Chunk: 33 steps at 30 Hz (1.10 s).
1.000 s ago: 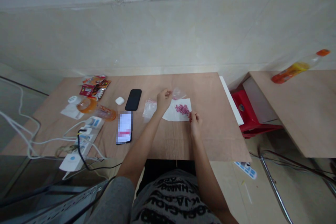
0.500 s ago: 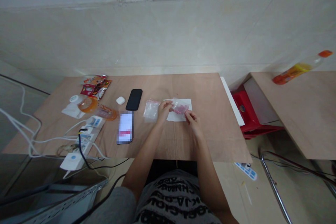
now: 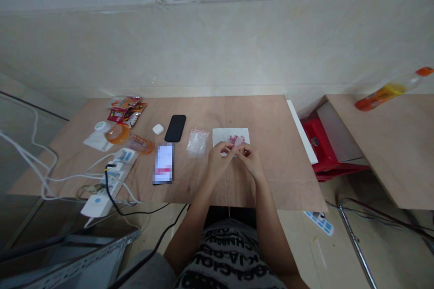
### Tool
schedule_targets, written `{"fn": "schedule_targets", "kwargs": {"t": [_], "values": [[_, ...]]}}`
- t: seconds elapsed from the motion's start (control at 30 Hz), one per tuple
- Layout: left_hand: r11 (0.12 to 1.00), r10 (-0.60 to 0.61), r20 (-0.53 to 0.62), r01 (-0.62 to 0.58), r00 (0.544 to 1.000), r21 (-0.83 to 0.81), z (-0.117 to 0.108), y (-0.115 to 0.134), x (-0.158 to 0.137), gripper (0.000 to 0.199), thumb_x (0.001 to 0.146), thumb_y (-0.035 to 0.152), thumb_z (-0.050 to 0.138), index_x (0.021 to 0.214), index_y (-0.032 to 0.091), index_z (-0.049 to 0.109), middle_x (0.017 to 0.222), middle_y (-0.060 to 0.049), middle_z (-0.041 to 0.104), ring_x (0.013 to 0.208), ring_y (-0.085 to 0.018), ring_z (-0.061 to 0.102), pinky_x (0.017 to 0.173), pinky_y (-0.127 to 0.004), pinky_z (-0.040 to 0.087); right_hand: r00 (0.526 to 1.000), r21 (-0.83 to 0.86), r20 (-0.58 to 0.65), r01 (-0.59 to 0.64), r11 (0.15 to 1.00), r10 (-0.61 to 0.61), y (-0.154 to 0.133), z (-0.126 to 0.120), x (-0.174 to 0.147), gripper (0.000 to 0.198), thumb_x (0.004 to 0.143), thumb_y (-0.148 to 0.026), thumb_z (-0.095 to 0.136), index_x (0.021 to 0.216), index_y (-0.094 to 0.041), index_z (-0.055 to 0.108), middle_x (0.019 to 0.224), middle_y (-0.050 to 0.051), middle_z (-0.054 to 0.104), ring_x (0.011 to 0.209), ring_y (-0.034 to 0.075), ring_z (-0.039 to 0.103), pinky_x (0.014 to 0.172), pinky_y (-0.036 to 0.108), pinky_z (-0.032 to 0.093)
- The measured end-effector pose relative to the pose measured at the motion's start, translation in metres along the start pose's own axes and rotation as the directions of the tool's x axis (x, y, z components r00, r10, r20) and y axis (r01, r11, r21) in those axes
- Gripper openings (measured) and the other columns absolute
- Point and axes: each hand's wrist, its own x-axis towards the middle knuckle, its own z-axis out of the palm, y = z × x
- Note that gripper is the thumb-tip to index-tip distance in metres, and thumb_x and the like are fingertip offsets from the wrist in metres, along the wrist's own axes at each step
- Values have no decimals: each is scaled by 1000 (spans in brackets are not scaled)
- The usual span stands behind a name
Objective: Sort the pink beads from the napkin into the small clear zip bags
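- We see our left hand (image 3: 217,157) and right hand (image 3: 251,160) just right of the frame's centre, both pinching a small clear bag (image 3: 239,141).
- Behind it, pink beads (image 3: 232,137) lie on white paper (image 3: 220,134); we cannot tell whether some sit inside.

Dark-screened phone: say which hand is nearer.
Left. In the picture, the left hand is below and right of the dark-screened phone; the right hand lies farther right.
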Motion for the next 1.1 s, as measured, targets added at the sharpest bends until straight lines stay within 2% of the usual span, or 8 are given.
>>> {"fn": "schedule_targets", "kwargs": {"t": [0.13,0.27,0.4,0.57,0.77,0.9,1.0,1.1], "values": [[999,-40,22,41,999,-27,-4,-1,-1,10,81,29,65,80,20,70,83,-3,72,77,-16,66,71,-26,51,993,-38,114,31,999,-26,-10,-6,-3,25,77,-46,69,68,-23,71,61,-1,59,57,13,48,56,26,35],[998,-61,74,63,995,-29,-8,-5,1,14,82,30,62,76,19,69,80,-3,71,77,-16,66,70,-27,50,973,-50,231,6,999,5,-15,-10,-6,23,82,-44,66,73,-23,72,71,1,68,67,16,57,62,28,39],[999,-38,128,42,991,-28,-10,-7,1,16,83,32,61,78,20,69,80,-3,70,78,-16,66,72,-27,50,971,-16,234,-45,999,47,-18,-9,-7,26,80,-48,67,73,-24,72,70,1,66,66,16,55,62,28,38],[999,-34,103,33,994,15,-9,-7,-2,13,85,29,58,80,20,67,80,-3,69,77,-16,64,71,-27,49,969,-20,244,-30,999,34,-20,-7,-8,26,82,-47,64,71,-24,71,68,1,64,64,17,53,60,28,38],[975,41,56,-53,998,215,-5,-7,-7,19,91,29,50,78,22,61,80,-2,65,79,-17,60,74,-28,46,992,-133,122,60,989,-44,-14,3,-8,24,82,-35,61,61,-22,60,61,-1,56,59,15,49,55,27,34],[948,45,-55,-26,997,317,-8,-5,-8,19,93,26,45,80,22,58,82,-3,62,79,-17,58,74,-29,44,996,-198,-39,73,978,-82,-11,8,-8,26,76,-27,60,54,-22,49,54,-3,46,54,13,41,54,27,31],[949,71,-76,-43,995,313,-11,-2,-9,19,93,27,45,81,21,58,83,-4,61,80,-18,57,75,-30,44,986,-207,-152,40,978,-73,-9,7,-7,24,75,-25,59,54,-22,49,54,-3,44,54,13,40,56,27,32],[967,111,-45,-98,993,237,-12,-2,-10,19,93,31,47,82,21,59,85,-4,61,84,-17,58,79,-30,46,979,-172,-193,38,984,-72,-9,3,-5,19,76,-26,58,58,-21,53,62,-1,52,61,15,47,58,27,34]]}}
